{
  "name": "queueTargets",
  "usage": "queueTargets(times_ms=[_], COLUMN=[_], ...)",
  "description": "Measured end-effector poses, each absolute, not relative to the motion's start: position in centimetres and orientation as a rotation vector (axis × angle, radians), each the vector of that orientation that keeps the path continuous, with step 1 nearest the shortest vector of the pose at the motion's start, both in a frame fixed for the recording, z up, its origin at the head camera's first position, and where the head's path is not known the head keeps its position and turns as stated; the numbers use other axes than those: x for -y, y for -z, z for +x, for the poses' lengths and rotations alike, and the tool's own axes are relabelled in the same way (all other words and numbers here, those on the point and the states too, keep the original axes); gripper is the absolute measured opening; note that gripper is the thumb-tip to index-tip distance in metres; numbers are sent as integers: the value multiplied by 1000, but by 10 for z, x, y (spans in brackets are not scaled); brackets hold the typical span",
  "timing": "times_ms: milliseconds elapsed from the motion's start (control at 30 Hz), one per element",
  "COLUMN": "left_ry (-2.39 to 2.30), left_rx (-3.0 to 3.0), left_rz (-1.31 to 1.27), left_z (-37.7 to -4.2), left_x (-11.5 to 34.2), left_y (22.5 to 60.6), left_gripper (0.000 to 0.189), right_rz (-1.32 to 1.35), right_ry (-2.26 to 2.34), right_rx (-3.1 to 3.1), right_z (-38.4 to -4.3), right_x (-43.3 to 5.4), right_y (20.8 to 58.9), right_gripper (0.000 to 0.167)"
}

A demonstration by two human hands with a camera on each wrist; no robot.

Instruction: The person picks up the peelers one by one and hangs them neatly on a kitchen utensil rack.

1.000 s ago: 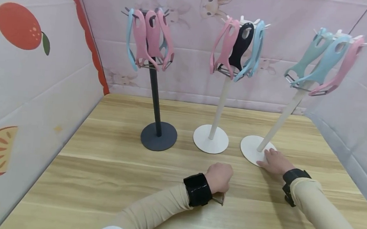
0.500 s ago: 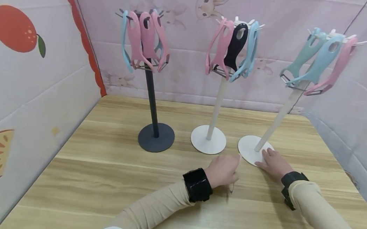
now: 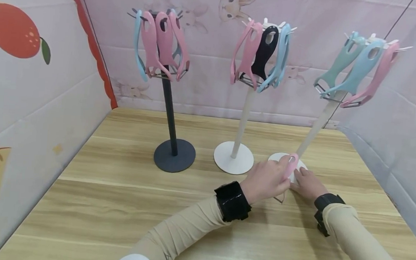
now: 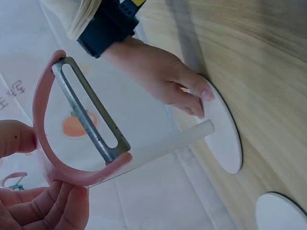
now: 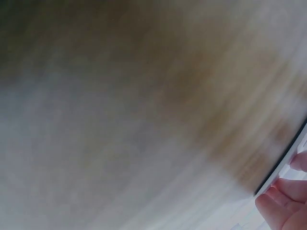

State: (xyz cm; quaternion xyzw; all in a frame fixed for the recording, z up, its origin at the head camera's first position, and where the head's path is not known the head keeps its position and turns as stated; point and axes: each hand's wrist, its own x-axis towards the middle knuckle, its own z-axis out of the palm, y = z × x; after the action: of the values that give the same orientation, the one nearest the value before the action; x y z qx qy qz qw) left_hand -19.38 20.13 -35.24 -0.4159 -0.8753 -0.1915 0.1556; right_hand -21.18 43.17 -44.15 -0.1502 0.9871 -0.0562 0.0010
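Note:
My left hand point(image 3: 266, 180) grips a pink Y-shaped peeler point(image 3: 291, 165) by its handle, in front of the right white stand. In the left wrist view the thumb and fingers hold the peeler's pink frame point(image 4: 62, 173), its metal blade facing the camera. My right hand point(image 3: 309, 185) rests its fingers on the round white base point(image 4: 223, 129) of that stand; the right wrist view catches its fingertips at the base's rim. Teal, light blue and pink peelers hang from this stand's top, the light blue peeler point(image 3: 365, 66) in the middle.
A middle white stand point(image 3: 242, 124) carries pink, black and blue peelers. To its left, a dark stand point(image 3: 169, 111) bears pink and blue peelers. All three stand on a wood-grain table point(image 3: 110, 203), with printed cloth point(image 3: 196, 93) behind and at both sides.
My left hand has moved right and forward with the pink peeler, its handle now raised beside the right stand's pole. My right hand stays on the base. The head view has shifted slightly.

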Motion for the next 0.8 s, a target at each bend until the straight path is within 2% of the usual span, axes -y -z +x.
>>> queueTargets(times_ms=[233, 433, 633, 800], left_ry=[504, 585, 681, 655], left_rx=[2535, 2466, 2361, 2280], left_rz=[-1195, -1203, -1247, -1251], left_z=[-194, -195, -201, -207], left_x=[-199, -201, -215, -239], left_y=[355, 349, 322, 287], left_gripper=[46, 46, 50, 47], right_rz=[-514, -464, -487, -615], right_ry=[175, 197, 444, 478], right_rx=[-3125, -3104, -3155, -3202], right_z=[-212, -212, -215, -218], right_x=[-431, -432, -433, -435], right_y=[441, 441, 446, 451], right_gripper=[58, 61, 50, 58])
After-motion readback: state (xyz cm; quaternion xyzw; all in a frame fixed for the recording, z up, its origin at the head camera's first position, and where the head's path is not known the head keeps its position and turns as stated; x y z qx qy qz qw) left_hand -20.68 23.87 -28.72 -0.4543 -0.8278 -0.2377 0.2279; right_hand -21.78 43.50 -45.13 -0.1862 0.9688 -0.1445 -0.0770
